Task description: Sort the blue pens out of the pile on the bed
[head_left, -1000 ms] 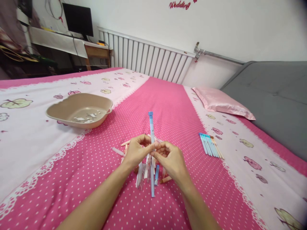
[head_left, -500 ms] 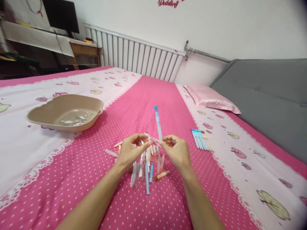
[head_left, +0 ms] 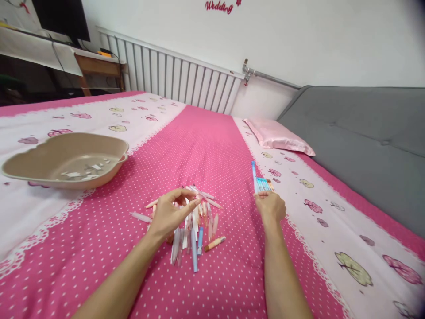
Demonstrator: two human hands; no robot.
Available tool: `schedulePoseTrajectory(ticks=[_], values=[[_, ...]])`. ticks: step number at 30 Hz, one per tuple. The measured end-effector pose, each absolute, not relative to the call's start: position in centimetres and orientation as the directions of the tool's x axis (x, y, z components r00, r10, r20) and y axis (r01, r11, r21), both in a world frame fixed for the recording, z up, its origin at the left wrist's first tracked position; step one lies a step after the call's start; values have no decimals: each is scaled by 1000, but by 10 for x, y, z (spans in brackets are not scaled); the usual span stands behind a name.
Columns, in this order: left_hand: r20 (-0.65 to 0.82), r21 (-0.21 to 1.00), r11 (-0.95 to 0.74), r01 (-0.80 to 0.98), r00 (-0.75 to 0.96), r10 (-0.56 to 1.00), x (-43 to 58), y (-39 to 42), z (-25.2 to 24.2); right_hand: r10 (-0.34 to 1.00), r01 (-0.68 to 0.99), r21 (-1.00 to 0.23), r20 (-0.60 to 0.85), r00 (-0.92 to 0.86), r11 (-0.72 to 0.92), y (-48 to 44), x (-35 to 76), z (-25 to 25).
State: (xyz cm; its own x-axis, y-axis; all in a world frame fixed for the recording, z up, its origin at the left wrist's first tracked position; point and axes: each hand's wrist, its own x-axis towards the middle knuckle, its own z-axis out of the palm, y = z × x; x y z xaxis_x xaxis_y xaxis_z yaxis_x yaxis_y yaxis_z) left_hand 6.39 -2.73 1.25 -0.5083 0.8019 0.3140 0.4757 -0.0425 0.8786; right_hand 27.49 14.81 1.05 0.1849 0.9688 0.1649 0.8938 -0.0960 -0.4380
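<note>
Your right hand (head_left: 270, 206) is pinching a slim blue pen (head_left: 254, 175) near its lower end, at the left edge of the row of pens (head_left: 264, 184). The pen points away from you, nearly the same way as this row, so I think it is held by the end to keep its length free for lining up. Whether it touches its neighbour, or the bed, I cannot tell. The row lies side by side, blue tops together and brown ones at the right, seemingly arranged by colour.

Your left hand (head_left: 171, 212) is curved over the loose pile of pens (head_left: 188, 230), with a gap between thumb and forefinger; I see nothing held in it. The pile is in front of you, probably for easy reach by both hands. A brown-capped pen (head_left: 215, 243) lies at its right side, somewhat apart. The beige basin (head_left: 86, 144) stands to the left with white scraps (head_left: 75, 175) inside, perhaps to keep them off the cloth.

All this is on a bed, whose pink dotted sheet (head_left: 219, 283) looks soft and slightly wrinkled. Farther off are a pink pillow (head_left: 279, 137), a grey headboard (head_left: 358, 119), a white radiator (head_left: 166, 71) and a dark screen (head_left: 63, 20).
</note>
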Motion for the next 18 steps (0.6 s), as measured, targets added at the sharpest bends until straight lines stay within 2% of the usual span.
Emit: schedulePoseTrajectory(ticks=[5, 18], values=[[327, 865, -41, 501, -499, 803, 63, -28, 13, 954, 883, -436, 148, 261, -174, 155, 280, -4], [332, 862, -37, 505, -509, 794, 64, -28, 13, 957, 894, -416, 153, 247, -164, 163, 280, -25]])
